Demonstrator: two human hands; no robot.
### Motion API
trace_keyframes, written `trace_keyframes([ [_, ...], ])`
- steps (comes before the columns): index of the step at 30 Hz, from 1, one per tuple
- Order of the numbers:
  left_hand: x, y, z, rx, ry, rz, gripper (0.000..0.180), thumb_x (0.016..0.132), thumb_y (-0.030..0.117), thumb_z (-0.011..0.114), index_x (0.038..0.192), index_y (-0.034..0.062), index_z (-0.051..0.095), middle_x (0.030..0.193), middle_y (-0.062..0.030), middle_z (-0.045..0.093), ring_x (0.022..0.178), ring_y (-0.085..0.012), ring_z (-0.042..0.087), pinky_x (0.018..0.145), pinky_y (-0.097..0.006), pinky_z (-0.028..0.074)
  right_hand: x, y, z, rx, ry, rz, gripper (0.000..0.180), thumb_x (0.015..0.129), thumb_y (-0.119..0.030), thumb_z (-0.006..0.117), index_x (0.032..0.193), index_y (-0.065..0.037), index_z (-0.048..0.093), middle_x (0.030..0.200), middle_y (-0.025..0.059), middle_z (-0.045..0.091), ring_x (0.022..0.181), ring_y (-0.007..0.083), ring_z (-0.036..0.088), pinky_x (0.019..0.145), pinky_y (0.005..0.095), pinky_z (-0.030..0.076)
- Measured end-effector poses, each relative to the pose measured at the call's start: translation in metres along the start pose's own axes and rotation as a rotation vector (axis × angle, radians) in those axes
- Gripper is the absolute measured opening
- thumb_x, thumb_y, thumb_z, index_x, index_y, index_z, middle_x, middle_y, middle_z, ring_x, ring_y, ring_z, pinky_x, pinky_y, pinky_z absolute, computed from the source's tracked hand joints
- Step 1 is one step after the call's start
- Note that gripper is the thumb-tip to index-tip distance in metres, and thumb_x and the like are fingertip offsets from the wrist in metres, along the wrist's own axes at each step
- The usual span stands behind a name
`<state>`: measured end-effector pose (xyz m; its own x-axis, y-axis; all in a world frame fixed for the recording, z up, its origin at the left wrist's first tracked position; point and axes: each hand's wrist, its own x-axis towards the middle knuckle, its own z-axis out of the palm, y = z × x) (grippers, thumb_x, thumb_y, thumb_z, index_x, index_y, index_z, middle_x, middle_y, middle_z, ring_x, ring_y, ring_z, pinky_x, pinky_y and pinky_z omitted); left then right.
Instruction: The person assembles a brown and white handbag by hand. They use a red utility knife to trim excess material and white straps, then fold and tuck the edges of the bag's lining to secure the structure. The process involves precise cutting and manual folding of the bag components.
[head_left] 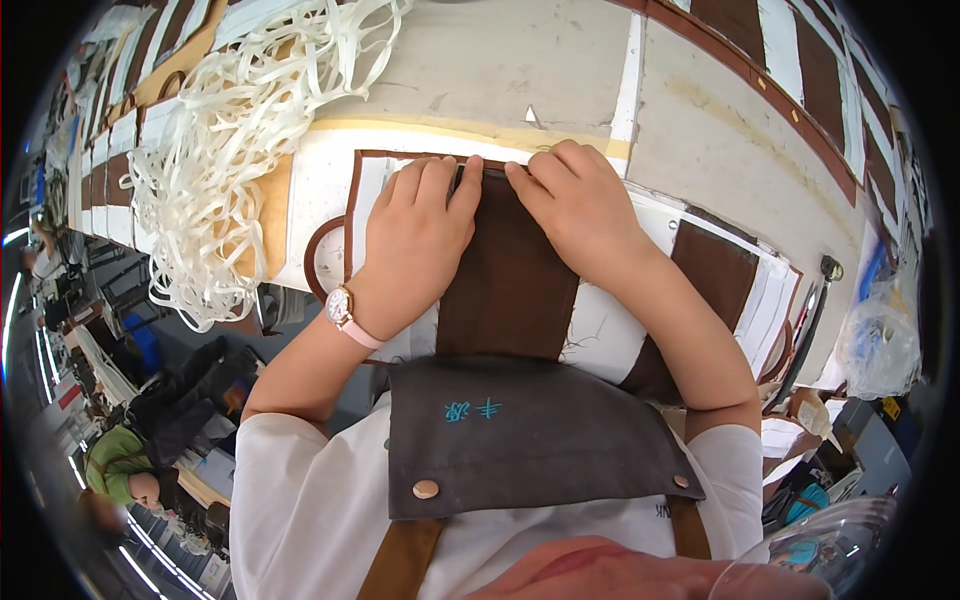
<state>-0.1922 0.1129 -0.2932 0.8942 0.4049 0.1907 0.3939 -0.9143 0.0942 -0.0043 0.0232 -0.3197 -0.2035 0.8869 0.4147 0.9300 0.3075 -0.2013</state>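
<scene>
A brown-and-white panel (510,270) with brown edging lies flat before me, and a curved brown handle (318,258) shows at its left side. My left hand (420,225) rests on its far left part, fingers stretched out to the edging and thumb near the brown middle. On the other side of that brown strip, my right hand (590,205) has its fingers bent over the far edge and its thumb against it. The undersides of the right fingertips are hidden. Another striped panel (715,265) lies under my right forearm.
Tangled white strips (215,150) heap at the left of the worktable (480,75). A long brown strip (740,80) runs along the upper right beside more striped pieces (800,55). At right are a dark long-handled tool (815,310) and a clear plastic bag (880,345). A person (120,465) is at lower left.
</scene>
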Motion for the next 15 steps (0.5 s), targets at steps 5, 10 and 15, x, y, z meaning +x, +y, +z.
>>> trace_keyframes([
  [5, 0.004, 0.006, 0.009, 0.05, 0.016, 0.079, 0.043, 0.079, 0.008, 0.064, 0.121, 0.0004, 0.061, 0.115, -0.0133, 0.059, 0.109, -0.0298, 0.058, 0.1, -0.044, 0.046, 0.003, -0.004, 0.001, 0.056, 0.019, 0.072, 0.021, 0.079, -0.008, 0.067, 0.098, -0.002, 0.07, 0.086, 0.0035, 0.054, 0.086, 0.0213, 0.051, 0.076, 0.034, 0.045],
  [10, -0.001, 0.017, 0.003, 0.092, -0.054, 0.094, 0.044, 0.081, 0.009, 0.062, 0.125, 0.0026, 0.061, 0.123, -0.0207, 0.058, 0.115, -0.034, 0.059, 0.107, -0.046, 0.042, -0.007, 0.01, -0.002, 0.294, 0.039, 0.336, 0.013, 0.082, -0.003, 0.066, 0.095, -0.003, 0.065, 0.089, 0.0069, 0.055, 0.087, 0.0268, 0.051, 0.08, 0.038, 0.044],
  [15, 0.002, 0.027, 0.003, 0.119, -0.057, 0.08, 0.046, 0.085, 0.009, 0.061, 0.131, 0.0109, 0.06, 0.122, -0.0276, 0.056, 0.107, -0.0374, 0.063, 0.102, -0.045, 0.046, -0.014, 0.01, -0.007, 0.331, 0.046, 0.394, 0.012, 0.081, 0.002, 0.063, 0.092, -0.003, 0.062, 0.092, 0.0086, 0.056, 0.089, 0.029, 0.051, 0.082, 0.0391, 0.044],
])
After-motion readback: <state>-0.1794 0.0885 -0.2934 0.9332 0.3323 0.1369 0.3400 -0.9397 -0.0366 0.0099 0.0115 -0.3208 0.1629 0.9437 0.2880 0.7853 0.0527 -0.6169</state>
